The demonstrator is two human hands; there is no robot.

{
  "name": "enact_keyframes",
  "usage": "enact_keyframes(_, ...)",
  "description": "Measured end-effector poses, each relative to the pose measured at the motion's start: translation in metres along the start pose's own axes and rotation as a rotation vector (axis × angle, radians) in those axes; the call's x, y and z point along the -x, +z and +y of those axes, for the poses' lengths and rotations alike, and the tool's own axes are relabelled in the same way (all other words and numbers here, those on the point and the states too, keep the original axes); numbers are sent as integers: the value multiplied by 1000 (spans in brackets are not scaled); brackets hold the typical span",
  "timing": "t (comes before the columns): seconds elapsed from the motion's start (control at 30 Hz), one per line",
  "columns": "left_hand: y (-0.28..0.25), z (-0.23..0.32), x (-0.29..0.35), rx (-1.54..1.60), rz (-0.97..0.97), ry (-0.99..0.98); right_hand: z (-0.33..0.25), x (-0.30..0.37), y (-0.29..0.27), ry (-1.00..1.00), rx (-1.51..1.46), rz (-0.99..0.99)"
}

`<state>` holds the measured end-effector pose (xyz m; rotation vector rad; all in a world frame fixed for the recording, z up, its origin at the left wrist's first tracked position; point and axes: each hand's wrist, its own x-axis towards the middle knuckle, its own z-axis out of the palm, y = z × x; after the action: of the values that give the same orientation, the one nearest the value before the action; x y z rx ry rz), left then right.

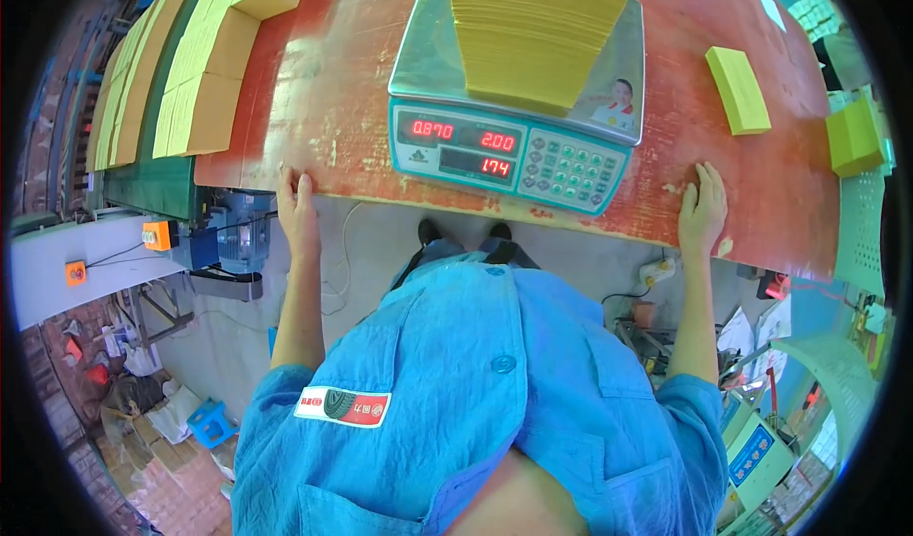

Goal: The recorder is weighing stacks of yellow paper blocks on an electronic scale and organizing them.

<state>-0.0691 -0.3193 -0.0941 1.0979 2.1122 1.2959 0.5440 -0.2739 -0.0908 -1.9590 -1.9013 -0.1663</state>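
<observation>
While the person stands at the red worktable point(314, 89), a digital scale point(523, 160) sits on it close to the near edge. Below the scale, the blue work shirt point(447, 346) fills much of the view, a patch on its chest. Left of the scale, tan blocks point(204, 89) stand in stacked rows, partly over a green surface point(157, 189). On the scale's metal pan rises a tall yellow stack point(537, 46) of thin layers, its top cut off by the upper border; red digits glow on the scale's front panel. Beneath the tabletop, left of the scale and lower, is a blue motor point(242, 232). To the right of the scale, well apart from it, a single yellow block point(738, 91) lies flat. The right hand point(704, 211), right of the scale, rests unclenched at the table's edge, gripping nothing. The left hand point(297, 211), to the scale's left, also rests empty at that edge, fingers loose. Smallest is an orange switch box point(159, 235), left of the motor and far left of the scale.
</observation>
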Motion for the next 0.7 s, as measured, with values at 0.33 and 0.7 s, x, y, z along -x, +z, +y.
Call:
enact_keyframes(0.33, 7, 32, -25, 151, -38, -169, -6, -15, 4, -2, 15, -8)
enact_keyframes(0.7, 188, 159, -206, 197, -323, 582, -57, 2, 19, 190, 69, 48)
